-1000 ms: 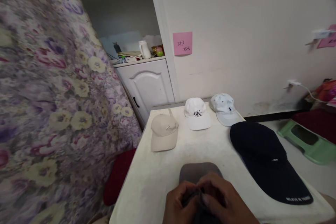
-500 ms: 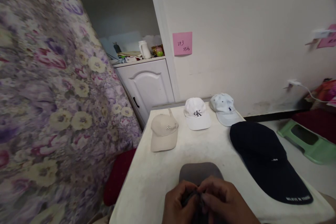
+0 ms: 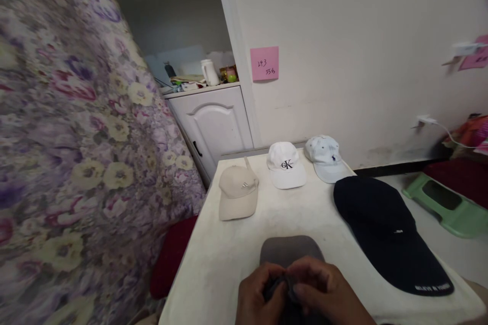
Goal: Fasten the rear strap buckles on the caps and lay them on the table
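Note:
A dark grey cap (image 3: 292,249) lies at the near edge of the table, its brim pointing away from me. Over its crown, my left hand (image 3: 261,292) and my right hand (image 3: 330,287) meet with fingers bent. Both pinch a dark strap (image 3: 292,289), apparently part of the cap; the fingers hide most of it and much of the crown. Farther back stand a beige cap (image 3: 238,193) at left, a white cap (image 3: 286,165) with black letters, and a pale blue cap (image 3: 326,157). To the right lies a large navy cap (image 3: 385,228) with a long brim.
The caps lie on a white-covered table (image 3: 213,264). A floral curtain (image 3: 95,152) hangs at left beside a dark red seat (image 3: 171,256). Behind are a white cabinet (image 3: 215,122) and a wall with a pink note (image 3: 265,63). A green stool (image 3: 450,208) stands right.
My fingers have shifted slightly at the strap, and a bit more of it shows between them. The caps stay in place.

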The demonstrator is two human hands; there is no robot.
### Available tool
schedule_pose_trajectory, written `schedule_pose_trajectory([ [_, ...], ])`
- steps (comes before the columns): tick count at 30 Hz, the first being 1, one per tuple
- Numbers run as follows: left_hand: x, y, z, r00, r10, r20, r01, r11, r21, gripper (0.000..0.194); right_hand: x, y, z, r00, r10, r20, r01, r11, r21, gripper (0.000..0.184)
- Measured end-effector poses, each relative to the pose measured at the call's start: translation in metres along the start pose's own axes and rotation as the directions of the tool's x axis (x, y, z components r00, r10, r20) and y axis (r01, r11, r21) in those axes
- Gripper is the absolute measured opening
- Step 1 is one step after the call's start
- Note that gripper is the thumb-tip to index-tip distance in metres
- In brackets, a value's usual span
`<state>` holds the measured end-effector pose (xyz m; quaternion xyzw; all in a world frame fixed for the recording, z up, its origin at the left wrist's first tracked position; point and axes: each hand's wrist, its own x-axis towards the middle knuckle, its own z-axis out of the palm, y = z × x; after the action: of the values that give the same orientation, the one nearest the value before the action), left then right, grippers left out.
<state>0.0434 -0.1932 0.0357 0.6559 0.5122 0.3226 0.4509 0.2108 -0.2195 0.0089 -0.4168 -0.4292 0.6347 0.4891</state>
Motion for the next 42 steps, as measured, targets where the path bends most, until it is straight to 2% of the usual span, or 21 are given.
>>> schedule_pose_trajectory([
  [6, -0.001, 0.004, 0.000, 0.997, -0.046, 0.055, 0.052, 0.993, -0.102, 0.011, -0.003, -0.009, -0.005, 0.990, -0.130, 0.046, 0.138, 0.957, -0.257, 0.020],
  [10, 0.000, 0.010, -0.002, 0.990, -0.089, 0.107, 0.104, 0.984, -0.142, 0.012, -0.004, -0.013, -0.008, 0.972, -0.202, 0.122, 0.231, 0.921, -0.315, 0.014],
  [14, 0.001, 0.008, -0.004, 0.977, -0.116, 0.180, 0.150, 0.971, -0.187, 0.012, -0.002, -0.023, -0.008, 0.958, -0.207, 0.198, 0.266, 0.900, -0.344, 0.011],
  [18, 0.000, 0.006, -0.012, 0.961, -0.102, 0.257, 0.166, 0.957, -0.238, 0.008, 0.000, -0.036, -0.003, 0.955, -0.155, 0.252, 0.247, 0.885, -0.394, 0.014],
  [20, -0.001, 0.007, -0.018, 0.947, -0.096, 0.305, 0.187, 0.940, -0.284, 0.008, 0.000, -0.040, 0.001, 0.961, -0.098, 0.257, 0.191, 0.912, -0.364, 0.015],
  [23, -0.002, 0.010, -0.027, 0.935, -0.087, 0.343, 0.222, 0.900, -0.376, 0.012, 0.001, -0.039, 0.006, 0.964, -0.042, 0.263, 0.101, 0.971, -0.214, 0.013],
  [27, -0.003, 0.010, -0.032, 0.936, -0.082, 0.341, 0.225, 0.886, -0.405, 0.013, 0.004, -0.027, 0.011, 0.966, -0.076, 0.248, 0.093, 0.994, -0.056, 0.010],
  [30, -0.002, 0.012, -0.032, 0.944, -0.085, 0.318, 0.201, 0.914, -0.353, 0.010, 0.005, -0.021, 0.015, 0.975, -0.119, 0.189, 0.139, 0.985, -0.098, 0.011],
  [33, 0.000, 0.017, -0.032, 0.932, -0.100, 0.347, 0.219, 0.922, -0.321, 0.018, 0.005, -0.019, 0.018, 0.978, -0.148, 0.148, 0.173, 0.970, -0.170, 0.009],
  [38, 0.005, 0.020, -0.036, 0.908, -0.110, 0.403, 0.248, 0.918, -0.308, 0.030, 0.004, -0.018, 0.016, 0.960, -0.193, 0.202, 0.230, 0.956, -0.183, 0.009],
  [42, 0.002, 0.012, -0.034, 0.912, -0.110, 0.395, 0.251, 0.912, -0.325, 0.027, 0.004, -0.021, 0.013, 0.962, -0.150, 0.229, 0.187, 0.971, -0.150, 0.011],
])
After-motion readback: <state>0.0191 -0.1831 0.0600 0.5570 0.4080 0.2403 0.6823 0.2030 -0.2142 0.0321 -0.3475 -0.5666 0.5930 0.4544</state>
